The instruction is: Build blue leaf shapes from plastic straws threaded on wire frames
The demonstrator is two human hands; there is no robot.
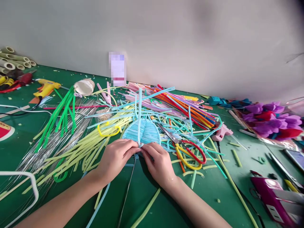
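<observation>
My left hand (118,156) and my right hand (158,160) meet near the middle of the table, thumbs and fingertips pinched close together. Between them they hold the lower end of a light blue pipe cleaner (140,117), which stands upright and is bent at the bottom. Right behind it is a round, ribbed light blue piece (150,130) made of pipe cleaners side by side, with a centre crease. Its lower edge is hidden by my fingers. A thin wire stem (128,190) runs down from beneath my hands toward the near edge.
Scissors (190,155) with red and yellow handles lie right of my hands. Yellow-green pipe cleaners (95,145) and bare wires spread left. Coloured pipe cleaners (185,110) pile behind. A yellow glue gun (47,88), a pink glue gun (221,132) and a purple power strip (273,199) lie around.
</observation>
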